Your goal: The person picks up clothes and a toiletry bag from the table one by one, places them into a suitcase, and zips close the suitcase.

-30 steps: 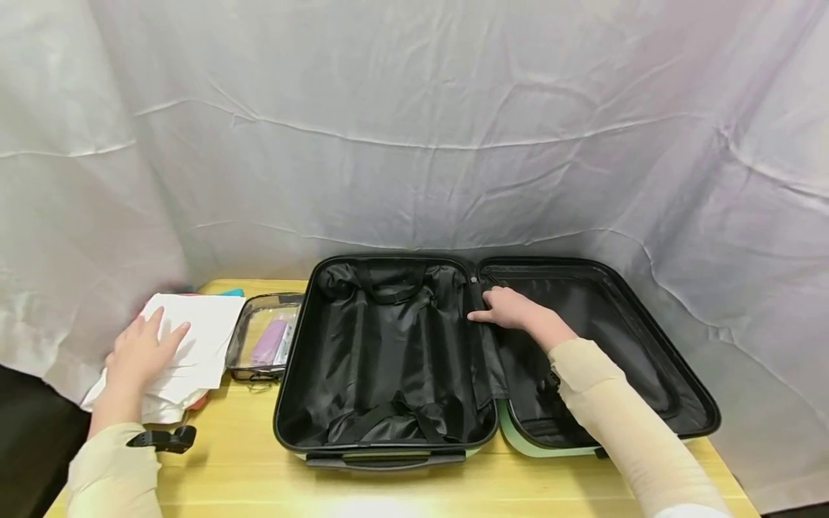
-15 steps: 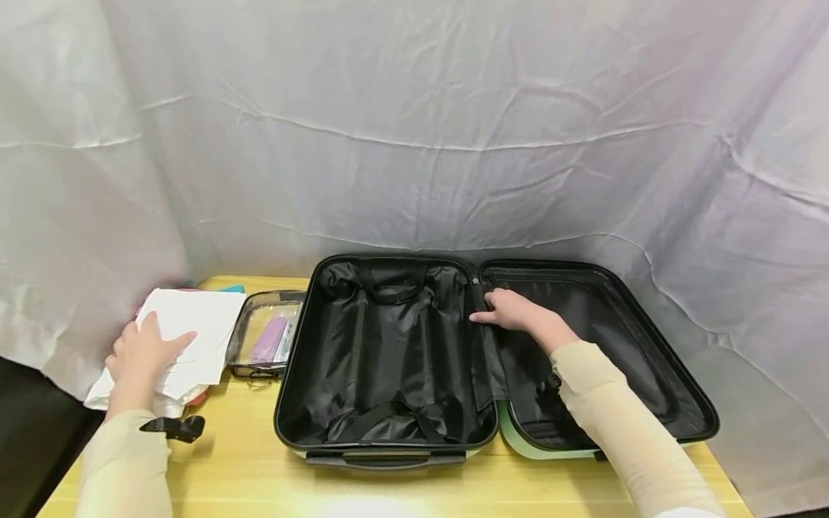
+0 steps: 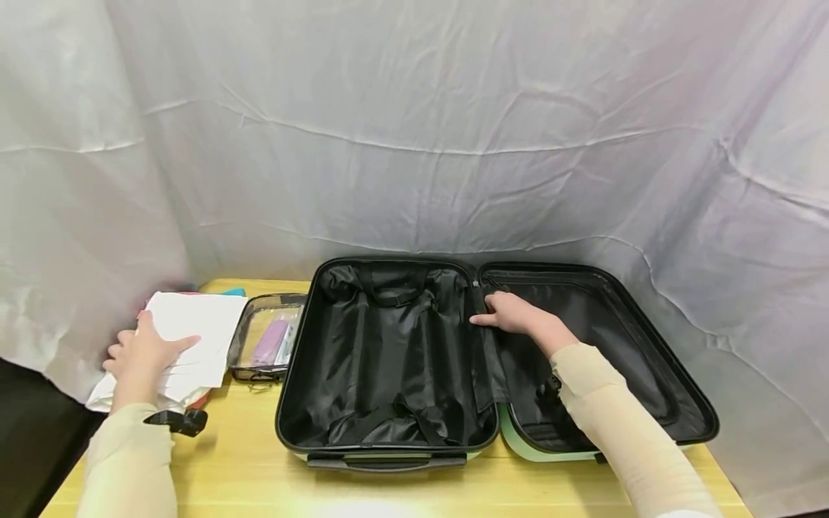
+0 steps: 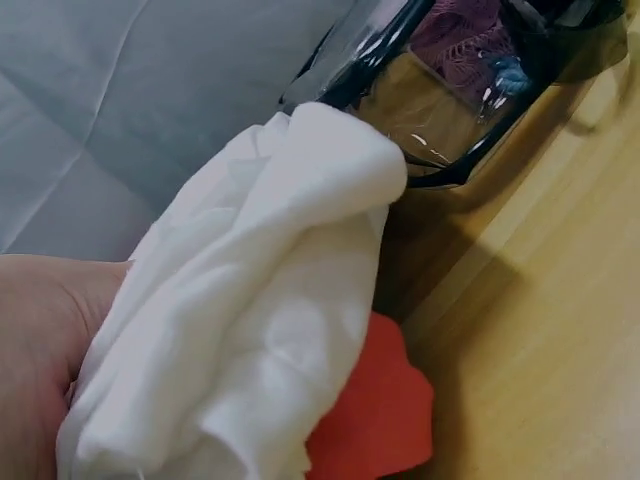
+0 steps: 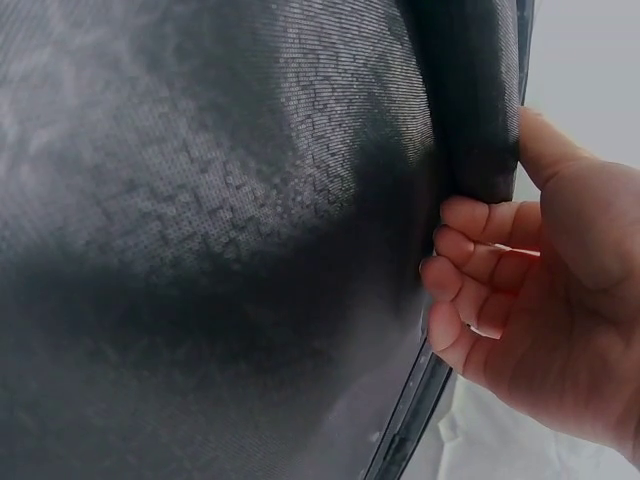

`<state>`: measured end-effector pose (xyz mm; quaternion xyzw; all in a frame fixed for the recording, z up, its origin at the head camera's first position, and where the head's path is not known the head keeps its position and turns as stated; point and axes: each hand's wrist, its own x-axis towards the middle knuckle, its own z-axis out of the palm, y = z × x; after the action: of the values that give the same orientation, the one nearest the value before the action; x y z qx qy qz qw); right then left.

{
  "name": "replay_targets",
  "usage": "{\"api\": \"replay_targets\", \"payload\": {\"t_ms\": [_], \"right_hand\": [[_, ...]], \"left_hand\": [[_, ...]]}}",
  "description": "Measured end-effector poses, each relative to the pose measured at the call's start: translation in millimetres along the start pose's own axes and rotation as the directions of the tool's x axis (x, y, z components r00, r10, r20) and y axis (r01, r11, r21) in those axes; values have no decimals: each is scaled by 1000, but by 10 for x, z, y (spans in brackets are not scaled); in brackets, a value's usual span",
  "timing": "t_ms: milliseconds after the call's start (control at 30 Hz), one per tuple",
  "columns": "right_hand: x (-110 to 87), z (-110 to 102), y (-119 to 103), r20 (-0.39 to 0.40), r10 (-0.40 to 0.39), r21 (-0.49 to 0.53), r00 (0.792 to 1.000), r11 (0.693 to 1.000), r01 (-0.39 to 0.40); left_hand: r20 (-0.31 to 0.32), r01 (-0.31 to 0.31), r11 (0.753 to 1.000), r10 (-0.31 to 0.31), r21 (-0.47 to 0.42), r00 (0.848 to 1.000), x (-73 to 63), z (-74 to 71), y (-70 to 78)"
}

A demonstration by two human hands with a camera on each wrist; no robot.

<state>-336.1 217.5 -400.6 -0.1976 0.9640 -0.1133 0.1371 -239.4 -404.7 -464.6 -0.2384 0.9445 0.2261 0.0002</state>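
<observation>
Pale wooden table (image 3: 239,475). At its far left corner: white cloth (image 3: 210,327) piled over a red item (image 4: 375,410). Toward the far edge, beside the pile: clear case (image 3: 249,373). Open suitcase (image 3: 395,352) spans middle to right edge, handle facing near edge.

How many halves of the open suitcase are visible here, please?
2. The left half lies just right of the clear case. The right half is partly hidden by the right forearm. The right hand pinches dark fabric between them.
</observation>
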Motion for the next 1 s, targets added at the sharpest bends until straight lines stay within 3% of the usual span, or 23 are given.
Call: {"api": "replay_targets", "payload": {"t_ms": [133,300,500,700,1000], "right_hand": [[-3,17,8,0,-3,-3,1000,1000,3],[2,10,16,-1,8,7,1000,1000,-8],[16,4,14,3,5,16,1000,1000,-5],[26,31,23,-12,2,20,1000,1000,-1],[-7,38,18,-21,28,41,999,999,-27]], "left_hand": [[-68,-44,999,45,14,997,-36,65,18],[-155,-131,989,139,61,978,-50,155,32],[-135,-173,979,186,104,973,-44,124,10],[-124,-210,974,220,87,968,-83,135,-38],[-274,-264,953,295,146,915,-194,256,40]]}}
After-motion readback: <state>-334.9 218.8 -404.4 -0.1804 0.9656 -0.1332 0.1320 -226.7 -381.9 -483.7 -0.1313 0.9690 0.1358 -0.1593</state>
